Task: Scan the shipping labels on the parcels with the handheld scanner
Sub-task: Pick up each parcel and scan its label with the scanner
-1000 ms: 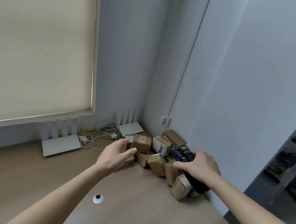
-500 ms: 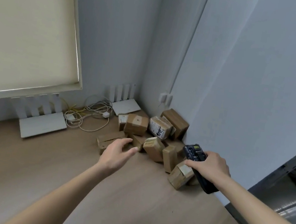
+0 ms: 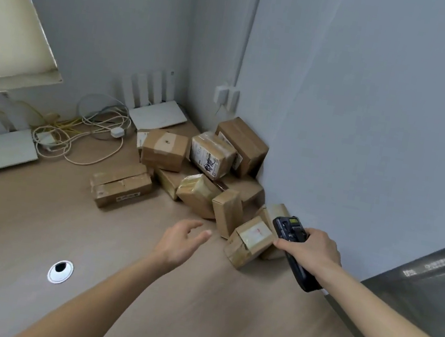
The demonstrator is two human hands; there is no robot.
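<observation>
Head view: right hand (image 3: 309, 247) clenches the scanner (image 3: 292, 245) just beside the nearest parcel (image 3: 249, 241) of the corner pile, as before. Left hand (image 3: 179, 241), fingers relaxed, has drawn back above the surface (image 3: 31, 225).

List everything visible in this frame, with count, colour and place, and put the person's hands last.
parcels: about ten, brown cardboard, heaped in the desk corner against the wall
scanner: one, black, beside the nearest parcel
routers: two, white, along the back wall
cables: a tangle, white and yellow, between the routers
wall socket: one, white, above the parcels
cable hole: one, silver-rimmed, near part of the desk
desk: one, light wood
window blind: one, cream, upper left
left hand: open, hovering short of the parcels
right hand: grip round the scanner
</observation>
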